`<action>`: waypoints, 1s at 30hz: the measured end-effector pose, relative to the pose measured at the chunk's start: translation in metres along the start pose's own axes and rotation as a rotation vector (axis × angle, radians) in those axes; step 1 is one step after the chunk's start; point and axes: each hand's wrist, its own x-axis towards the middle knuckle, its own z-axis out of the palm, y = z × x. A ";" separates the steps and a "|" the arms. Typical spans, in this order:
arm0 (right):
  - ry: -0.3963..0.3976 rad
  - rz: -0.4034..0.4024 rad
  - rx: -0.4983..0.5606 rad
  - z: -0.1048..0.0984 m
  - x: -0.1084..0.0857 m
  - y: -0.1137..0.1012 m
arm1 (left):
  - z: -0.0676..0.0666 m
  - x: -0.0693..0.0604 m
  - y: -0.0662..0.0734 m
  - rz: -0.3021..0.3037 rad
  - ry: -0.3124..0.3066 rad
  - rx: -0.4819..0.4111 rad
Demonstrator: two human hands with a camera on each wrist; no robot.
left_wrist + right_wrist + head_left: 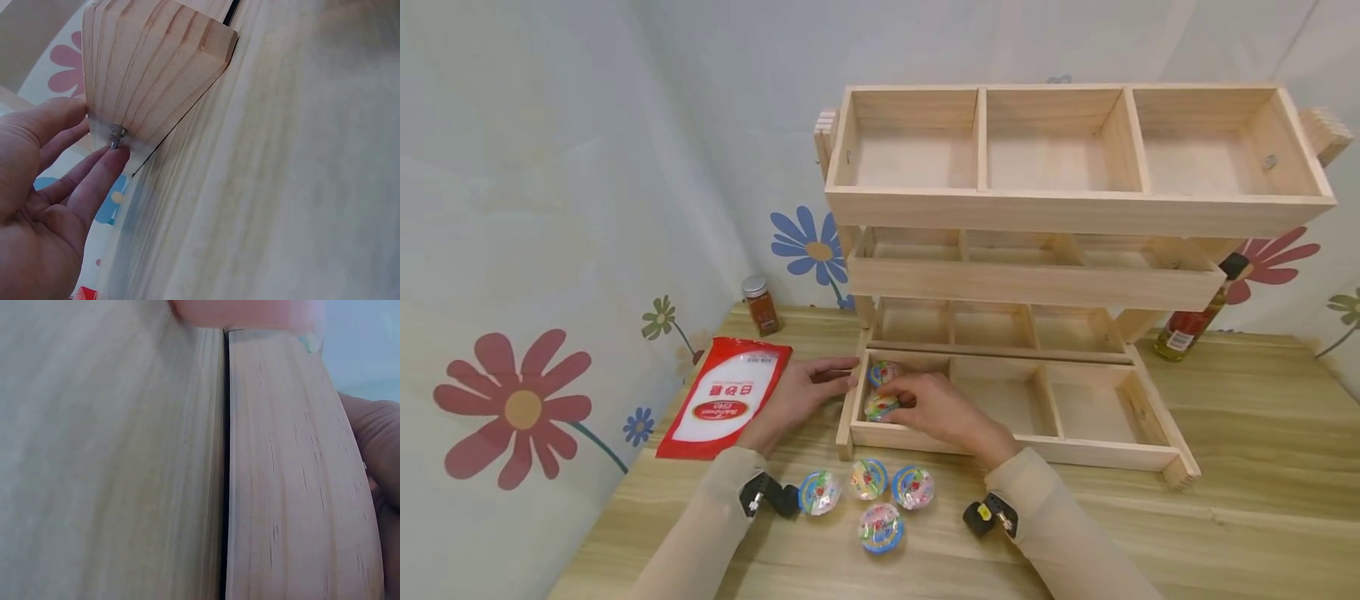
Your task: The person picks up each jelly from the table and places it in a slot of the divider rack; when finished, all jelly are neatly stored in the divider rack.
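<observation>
In the head view the right hand [943, 410] reaches into the bottom-left compartment of a wooden rack [1015, 287], its thumb and fingers pinching a jelly cup [881, 407]. Another jelly cup [883, 373] lies just behind it in that compartment. The left hand [797, 394] has its fingertips at the rack's left side; in the left wrist view this hand [47, 194] touches the wooden side [150, 75] near a metal bolt [117, 134], fingers slightly bent. Several jelly cups [881, 527] lie on the table in front. The right wrist view shows mostly the rack's front board [294, 475].
A red and white bag [726, 398] lies left of the rack, partly behind the left forearm. A spice jar [761, 307] stands at the back left. Behind the rack's right side is a bottle [1187, 325]. Higher tiers [1075, 212] overhang the bottom one.
</observation>
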 end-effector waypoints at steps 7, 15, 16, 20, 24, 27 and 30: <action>-0.016 0.015 0.022 -0.001 0.001 -0.003 | -0.003 0.000 -0.003 0.010 0.008 -0.009; -0.020 0.035 0.069 -0.003 0.000 -0.003 | -0.003 0.002 -0.003 0.023 0.000 0.006; -0.021 0.038 0.082 -0.004 -0.001 -0.003 | -0.003 0.002 -0.003 0.024 -0.002 0.007; -0.030 0.044 0.119 -0.006 -0.003 -0.003 | -0.003 0.001 -0.003 0.030 -0.001 -0.005; -0.025 0.047 0.137 -0.011 -0.008 -0.002 | -0.002 0.002 -0.005 0.024 -0.004 -0.010; 0.008 0.030 0.141 -0.017 -0.012 0.000 | -0.001 0.002 -0.004 0.015 -0.007 -0.004; 0.040 -0.006 0.148 -0.023 -0.018 -0.001 | -0.001 0.000 -0.002 0.007 -0.004 -0.004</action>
